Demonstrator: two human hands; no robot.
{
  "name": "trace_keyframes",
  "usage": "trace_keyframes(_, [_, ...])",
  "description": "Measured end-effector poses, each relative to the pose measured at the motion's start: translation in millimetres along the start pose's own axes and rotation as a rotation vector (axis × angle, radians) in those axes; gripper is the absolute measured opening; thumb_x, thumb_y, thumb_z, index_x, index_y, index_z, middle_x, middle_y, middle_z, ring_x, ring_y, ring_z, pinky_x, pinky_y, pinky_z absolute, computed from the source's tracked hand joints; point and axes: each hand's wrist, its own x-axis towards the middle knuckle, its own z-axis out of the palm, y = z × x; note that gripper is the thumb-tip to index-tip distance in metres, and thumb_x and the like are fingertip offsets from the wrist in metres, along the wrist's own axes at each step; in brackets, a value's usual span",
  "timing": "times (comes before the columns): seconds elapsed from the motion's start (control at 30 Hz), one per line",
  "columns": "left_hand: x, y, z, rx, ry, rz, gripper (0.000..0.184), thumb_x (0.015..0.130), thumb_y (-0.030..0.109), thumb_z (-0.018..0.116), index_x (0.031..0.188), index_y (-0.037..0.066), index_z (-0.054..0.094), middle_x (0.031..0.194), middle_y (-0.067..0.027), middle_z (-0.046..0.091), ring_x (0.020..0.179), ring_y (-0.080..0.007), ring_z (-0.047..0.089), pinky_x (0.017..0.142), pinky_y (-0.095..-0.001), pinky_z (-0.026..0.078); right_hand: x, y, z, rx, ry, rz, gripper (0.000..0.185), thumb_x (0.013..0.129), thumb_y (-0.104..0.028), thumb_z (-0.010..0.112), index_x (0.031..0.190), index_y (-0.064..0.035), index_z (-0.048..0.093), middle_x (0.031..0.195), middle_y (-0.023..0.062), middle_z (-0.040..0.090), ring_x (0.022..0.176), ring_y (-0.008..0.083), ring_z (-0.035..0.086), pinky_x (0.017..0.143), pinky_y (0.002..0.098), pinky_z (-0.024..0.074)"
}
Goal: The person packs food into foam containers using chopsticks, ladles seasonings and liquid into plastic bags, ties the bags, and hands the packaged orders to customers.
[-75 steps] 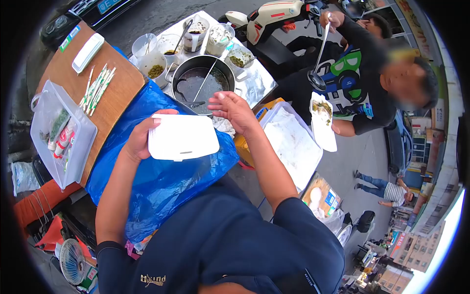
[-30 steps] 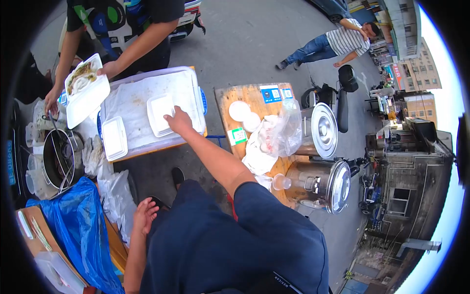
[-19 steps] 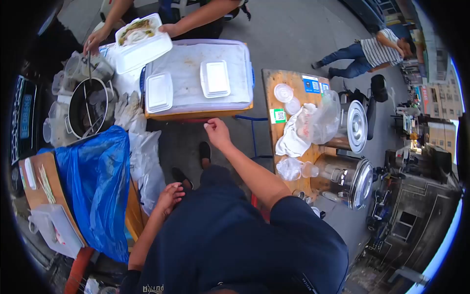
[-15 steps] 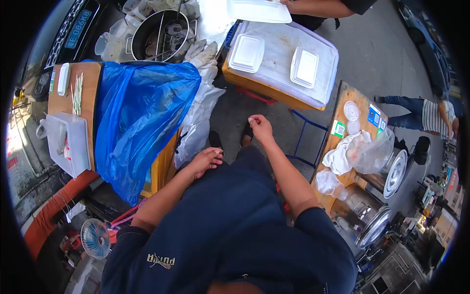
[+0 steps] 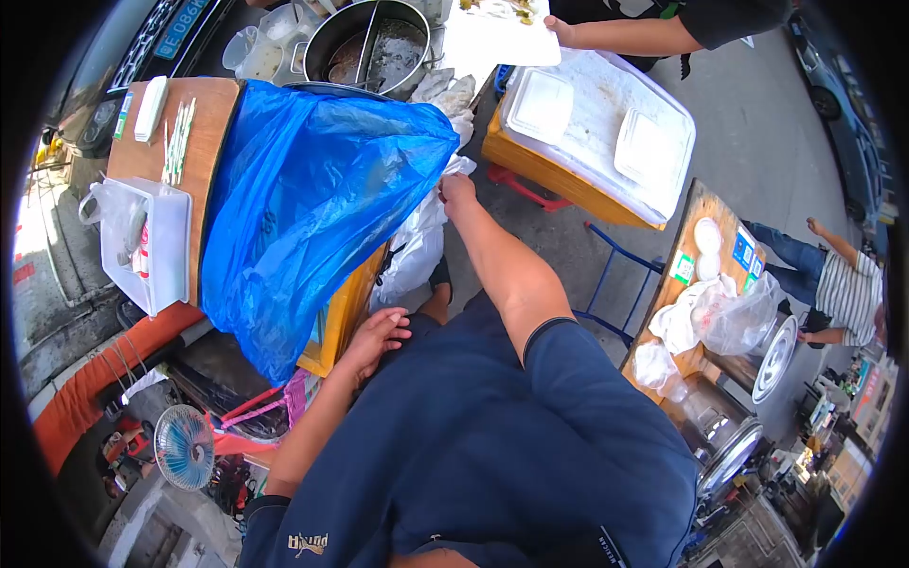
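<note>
My right hand (image 5: pixel 458 188) reaches forward to the bunched white plastic bags (image 5: pixel 417 241) hanging beside the blue plastic sheet (image 5: pixel 312 199). Its fingers are curled against the white plastic, partly hidden by the back of the hand. Lower down, my left hand (image 5: pixel 377 339) rests near my thigh, fingers loosely stretched and holding nothing. Next to it is the yellow wooden edge (image 5: pixel 346 317) of the stand under the blue sheet. Across from me, a co-worker's hand (image 5: pixel 561 31) holds a white foam container (image 5: pixel 502 40) with food in it.
Two closed white containers (image 5: pixel 542 106) lie on a plastic-covered box (image 5: pixel 606 90). A divided pot (image 5: pixel 367 47) of dark liquid stands at the back. At right, a wooden board (image 5: pixel 696 246) carries lids and bags. A fan (image 5: pixel 184 447) is at lower left.
My right hand has moved forward and left from above my lap to the white bags. My left hand's fingers have straightened. The co-worker's container now shows food, and my view has shifted.
</note>
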Motion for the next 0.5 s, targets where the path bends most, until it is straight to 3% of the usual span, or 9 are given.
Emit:
trace_keyframes(0.03, [-1, -1, -1, -0.005, -0.001, -0.001, 0.034, 0.104, 0.028, 0.054, 0.132, 0.009, 0.058, 0.116, -0.0044, 0.064, 0.098, -0.0125, 0.065, 0.079, -0.0258, 0.05, -18, -3, 7, -0.137, 0.193, -0.125, 0.019, 0.085, -0.003, 0.068, 0.104, -0.0042, 0.065, 0.09, 0.0069, 0.066, 0.078, 0.0195, 0.061, 0.067, 0.0342, 0.0483])
trace_keyframes(0.17, [16, 12, 5, 0.039, -0.11, 0.004, 0.033, 0.104, 0.029, 0.055, 0.131, 0.01, 0.058, 0.115, -0.0023, 0.063, 0.096, -0.0106, 0.063, 0.079, -0.0249, 0.048, -71, -13, -34, -0.428, 0.332, -0.304, 0.019, 0.082, -0.012, 0.079, 0.092, -0.003, 0.066, 0.081, 0.0053, 0.065, 0.075, 0.0165, 0.059, 0.068, 0.0331, 0.0491])
trace_keyframes(0.27, [35, 29, 22, 0.114, -0.18, 0.04, 0.033, 0.103, 0.03, 0.055, 0.129, 0.01, 0.06, 0.114, -0.0024, 0.063, 0.094, -0.0101, 0.063, 0.078, -0.0245, 0.048, -109, -18, -97, -0.341, 0.593, -0.262, 0.012, 0.085, -0.01, 0.075, 0.086, -0.0055, 0.064, 0.078, 0.0042, 0.064, 0.072, 0.0149, 0.058, 0.067, 0.0319, 0.0485])
trace_keyframes(0.4, [80, 55, 57, 0.344, -0.157, 0.276, 0.031, 0.099, 0.027, 0.061, 0.122, 0.007, 0.063, 0.105, -0.0021, 0.066, 0.093, -0.0099, 0.062, 0.077, -0.0239, 0.047, -173, -35, -163, -0.199, 0.278, -0.273, 0.013, 0.088, -0.009, 0.073, 0.088, -0.0078, 0.06, 0.076, -0.0015, 0.06, 0.067, 0.0081, 0.052, 0.062, 0.0256, 0.0429])
trace_keyframes(0.43, [96, 57, 67, 0.422, -0.125, 0.451, 0.035, 0.096, 0.028, 0.066, 0.119, 0.002, 0.064, 0.101, -0.0045, 0.067, 0.09, -0.0143, 0.064, 0.078, -0.026, 0.049, -199, -46, -169, -0.152, 0.15, -0.289, 0.016, 0.089, -0.009, 0.073, 0.087, -0.0087, 0.058, 0.075, -0.0039, 0.058, 0.066, 0.0059, 0.049, 0.06, 0.0237, 0.0408])
trace_keyframes(0.47, [95, 72, 84, 0.656, -0.035, 0.721, 0.04, 0.093, 0.029, 0.069, 0.118, -0.002, 0.064, 0.103, -0.0107, 0.066, 0.096, -0.0241, 0.064, 0.087, -0.0332, 0.05, -222, -55, -171, -0.152, 0.166, -0.297, 0.016, 0.089, -0.009, 0.073, 0.087, -0.0087, 0.058, 0.075, -0.0039, 0.058, 0.066, 0.0059, 0.049, 0.06, 0.0237, 0.0408])
trace_keyframes(0.5, [100, 85, 97, 0.801, 0.028, 0.9, 0.043, 0.092, 0.031, 0.07, 0.118, -0.002, 0.064, 0.106, -0.0133, 0.065, 0.101, -0.0281, 0.061, 0.092, -0.0364, 0.048, -244, -64, -174, -0.144, 0.137, -0.315, 0.016, 0.089, -0.01, 0.074, 0.088, -0.009, 0.058, 0.074, -0.0049, 0.057, 0.066, 0.0046, 0.048, 0.061, 0.0223, 0.0398])
